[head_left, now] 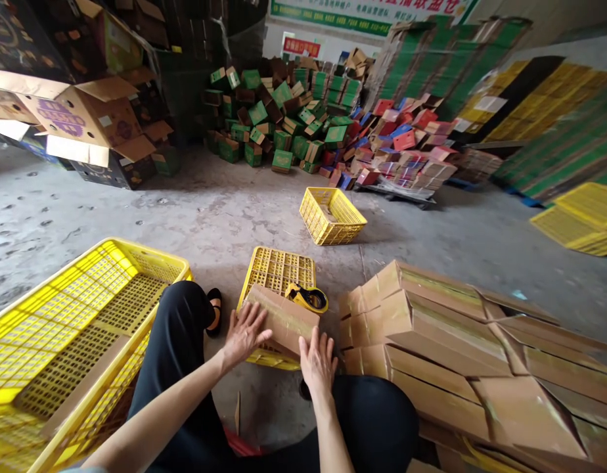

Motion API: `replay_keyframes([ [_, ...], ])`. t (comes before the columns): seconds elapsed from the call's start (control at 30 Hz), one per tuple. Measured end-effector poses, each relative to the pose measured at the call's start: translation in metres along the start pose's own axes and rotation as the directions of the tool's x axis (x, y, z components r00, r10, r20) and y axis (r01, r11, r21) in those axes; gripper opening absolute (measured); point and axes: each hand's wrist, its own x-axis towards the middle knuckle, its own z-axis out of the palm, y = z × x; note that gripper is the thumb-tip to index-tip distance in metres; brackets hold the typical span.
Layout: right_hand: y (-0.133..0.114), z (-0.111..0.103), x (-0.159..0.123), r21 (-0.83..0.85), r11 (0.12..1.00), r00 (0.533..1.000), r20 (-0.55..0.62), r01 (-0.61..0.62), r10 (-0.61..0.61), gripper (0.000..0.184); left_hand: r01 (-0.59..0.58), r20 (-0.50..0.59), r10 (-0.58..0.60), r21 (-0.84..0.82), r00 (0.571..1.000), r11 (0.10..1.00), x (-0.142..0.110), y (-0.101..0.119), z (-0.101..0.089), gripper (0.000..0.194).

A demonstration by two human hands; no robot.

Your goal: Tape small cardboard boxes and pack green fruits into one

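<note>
A brown cardboard box, with a strip of tape along it, lies on an upturned yellow plastic crate between my knees. My left hand rests on the box's left end with its fingers spread. At the right end, my right hand touches the box's edge, fingers stretched out. Behind the box, a yellow and black tape dispenser sits on the same crate. The underside of the box is hidden.
A large yellow crate holding a flat cardboard piece stands at my left. Stacked brown cartons are close on my right. Ahead on the floor is a small yellow crate. Green boxes and red boxes are heaped farther back.
</note>
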Motion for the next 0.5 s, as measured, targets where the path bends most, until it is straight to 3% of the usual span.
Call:
replay_keyframes([
  [0.1,0.006,0.006,-0.006,-0.017,1.000,0.999,-0.045,-0.018,0.017,0.074,0.122,0.017,-0.122,0.011,0.992,0.992,0.013,-0.014,-0.010,0.066],
  [0.17,-0.009,0.012,-0.012,-0.051,0.994,0.991,-0.088,0.094,-0.099,0.071,0.069,0.034,-0.068,-0.025,0.997,0.997,0.019,-0.007,-0.013,0.071],
  [0.27,-0.045,0.019,-0.015,-0.070,0.940,0.937,-0.077,0.335,-0.340,0.061,-0.100,0.079,0.109,-0.114,0.991,0.989,0.022,0.016,-0.011,0.075],
  [0.33,-0.061,0.019,-0.012,-0.061,0.908,0.907,-0.058,0.415,-0.418,0.060,-0.113,0.095,0.127,-0.139,0.987,0.984,0.024,0.024,-0.009,0.074],
  [0.43,-0.058,0.012,-0.003,-0.059,0.907,0.906,-0.061,0.416,-0.419,0.059,-0.004,0.081,0.012,-0.104,0.997,0.995,0.027,0.010,-0.009,0.069],
  [0.5,-0.044,0.007,0.003,-0.066,0.942,0.940,-0.066,0.330,-0.334,0.060,0.082,0.064,-0.078,-0.056,0.995,0.995,0.029,-0.010,-0.011,0.069],
])
